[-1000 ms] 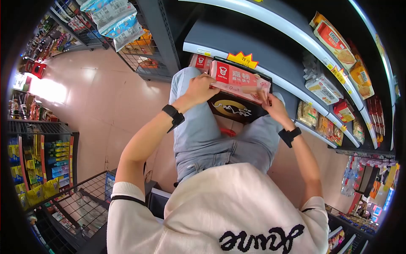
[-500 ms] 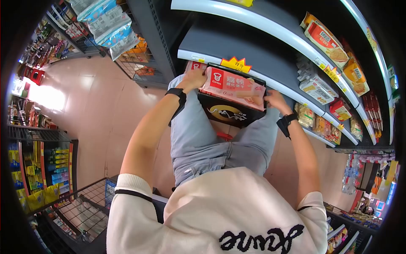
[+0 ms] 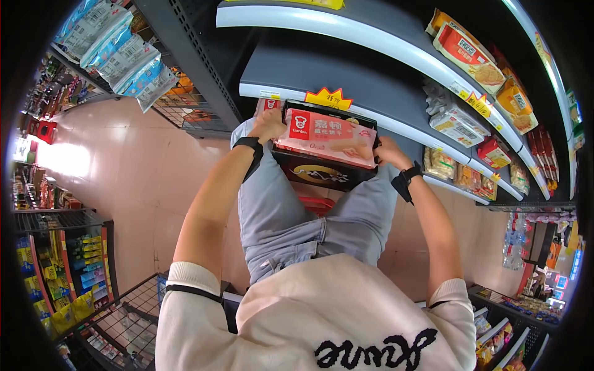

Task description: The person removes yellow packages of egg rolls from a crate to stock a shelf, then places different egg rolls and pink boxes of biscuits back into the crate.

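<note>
A black box point(image 3: 318, 175) with gold and white print sits between the person's knees, just in front of a grey shelf. Pink wafer packs point(image 3: 331, 137) fill its top. On the box's left end my left hand point(image 3: 268, 125) is closed, its fingers at the rim. My right hand point(image 3: 391, 153) grips the opposite end, fingers bent around the edge. Another pink pack point(image 3: 266, 106) shows behind my left hand, at the shelf front. A yellow starburst price tag point(image 3: 328, 98) stands behind the box.
Biscuit packs point(image 3: 473, 57) stand on the upper shelf at right, with bagged goods point(image 3: 440, 163) lower down. Blue and white bags point(image 3: 127, 59) hang at upper left. A wire rack point(image 3: 133, 315) is at lower left, and something red point(image 3: 317, 205) shows below the box.
The view has shifted, so the shelves, hands and box appear further left. The box looks tipped slightly differently, with less of its dark front showing. Both hands keep hold of it.
</note>
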Tool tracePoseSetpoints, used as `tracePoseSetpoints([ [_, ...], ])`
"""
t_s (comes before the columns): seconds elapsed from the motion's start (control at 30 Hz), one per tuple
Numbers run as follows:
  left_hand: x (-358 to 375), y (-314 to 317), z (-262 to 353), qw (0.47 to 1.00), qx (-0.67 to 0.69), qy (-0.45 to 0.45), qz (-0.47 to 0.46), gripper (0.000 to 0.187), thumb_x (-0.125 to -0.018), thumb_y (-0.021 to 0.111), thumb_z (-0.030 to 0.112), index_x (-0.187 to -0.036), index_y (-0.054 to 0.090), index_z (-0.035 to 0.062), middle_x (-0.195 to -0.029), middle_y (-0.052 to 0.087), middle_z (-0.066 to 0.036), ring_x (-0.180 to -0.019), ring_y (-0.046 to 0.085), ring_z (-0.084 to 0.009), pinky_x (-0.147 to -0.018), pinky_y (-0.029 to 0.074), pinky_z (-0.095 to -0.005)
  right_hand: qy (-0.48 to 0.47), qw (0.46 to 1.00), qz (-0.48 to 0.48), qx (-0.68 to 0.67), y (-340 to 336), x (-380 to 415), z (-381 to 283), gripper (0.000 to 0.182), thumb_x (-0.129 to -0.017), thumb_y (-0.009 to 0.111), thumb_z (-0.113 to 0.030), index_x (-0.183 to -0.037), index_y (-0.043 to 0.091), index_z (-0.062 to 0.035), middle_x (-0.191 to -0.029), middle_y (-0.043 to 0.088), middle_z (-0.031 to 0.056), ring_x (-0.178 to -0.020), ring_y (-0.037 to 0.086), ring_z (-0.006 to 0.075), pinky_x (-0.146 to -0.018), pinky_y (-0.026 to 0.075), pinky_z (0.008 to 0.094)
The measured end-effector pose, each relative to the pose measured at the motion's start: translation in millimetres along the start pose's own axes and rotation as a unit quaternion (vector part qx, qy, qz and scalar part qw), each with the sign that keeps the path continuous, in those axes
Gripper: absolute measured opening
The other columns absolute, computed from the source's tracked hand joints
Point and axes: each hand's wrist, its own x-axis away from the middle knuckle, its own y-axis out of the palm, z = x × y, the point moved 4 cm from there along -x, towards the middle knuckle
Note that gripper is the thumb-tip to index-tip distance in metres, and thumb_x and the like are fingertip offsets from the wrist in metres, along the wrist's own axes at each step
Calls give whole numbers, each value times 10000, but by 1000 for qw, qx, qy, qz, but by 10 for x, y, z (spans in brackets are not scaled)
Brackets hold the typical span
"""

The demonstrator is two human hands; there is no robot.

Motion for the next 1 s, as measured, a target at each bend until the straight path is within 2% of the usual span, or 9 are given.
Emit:
tracePoseSetpoints([
  [0.13, 130, 63, -79, 999, 20, -35, -16, 322, -772, 584, 231, -999, 615, 6, -1049, 619, -230, -1014, 596, -359, -858, 482, -414, -18, 998, 51, 16, 27, 184, 1, 259, -706, 554, -2, -949, 557, 87, -775, 631, 211, -644, 670, 316, -490, 555, 376],
  [0.2, 222, 1, -78, 1000, 30, -4, 6, 294, -750, 600, 201, -979, 608, 17, -1041, 621, -219, -1010, 592, -365, -855, 482, -425, -61, 995, 78, 12, 22, 176, 83, 241, -704, 561, 1, -927, 553, 89, -778, 636, 210, -624, 668, 306, -482, 552, 369],
  [0.27, 299, -122, -70, 999, 46, -7, 23, 279, -723, 613, 194, -933, 605, 10, -973, 633, -221, -963, 605, -369, -828, 489, -429, -80, 993, 79, -34, -12, 225, 74, 208, -705, 569, -5, -896, 563, 79, -759, 646, 195, -604, 667, 283, -486, 543, 351],
  [0.33, 322, -183, -103, 996, 67, 46, 41, 266, -705, 620, 190, -894, 613, 3, -904, 639, -223, -900, 618, -373, -799, 494, -428, -120, 987, 104, -22, -108, 341, -68, 189, -715, 577, -19, -882, 571, 69, -730, 651, 174, -575, 661, 251, -489, 531, 330],
  [0.37, 335, -229, -103, 990, 73, 77, 93, 237, -681, 630, 164, -828, 584, -16, -804, 633, -212, -786, 626, -365, -696, 490, -431, -106, 990, 93, -24, -152, 302, -55, 194, -724, 575, -25, -898, 579, 63, -703, 651, 160, -553, 653, 222, -489, 519, 313],
  [0.47, 313, -341, -74, 991, 82, 83, 63, 232, -683, 628, 164, -813, 584, -23, -812, 630, -214, -789, 623, -369, -702, 487, -425, -96, 993, 73, -15, -188, 266, -49, 199, -727, 569, -22, -907, 579, 61, -682, 646, 150, -543, 649, 213, -479, 514, 307],
  [0.63, 228, -176, -118, 988, 97, 72, 99, 221, -718, 606, 162, -837, 573, -21, -841, 626, -213, -820, 621, -366, -728, 480, -423, -104, 991, 90, -1, -116, 252, -71, 233, -737, 567, -26, -950, 575, 69, -673, 639, 146, -545, 640, 195, -474, 514, 296],
  [0.8, 136, -74, -165, 985, 125, 69, 96, 205, -739, 592, 157, -842, 560, -17, -834, 624, -209, -809, 624, -356, -721, 481, -411, -103, 989, 94, -57, -117, 252, 32, 445, -746, 559, -37, -1170, 516, 88, -704, 643, 143, -559, 626, 166, -478, 506, 281],
  [1.0, 107, -74, -215, 979, 178, 66, 73, 223, -748, 597, 159, -877, 576, -21, -871, 625, -200, -795, 628, -345, -715, 485, -387, -96, 989, 98, -62, -117, 217, 52, 518, -743, 564, -51, -1234, 470, 84, -719, 643, 140, -563, 624, 169, -494, 505, 271],
])
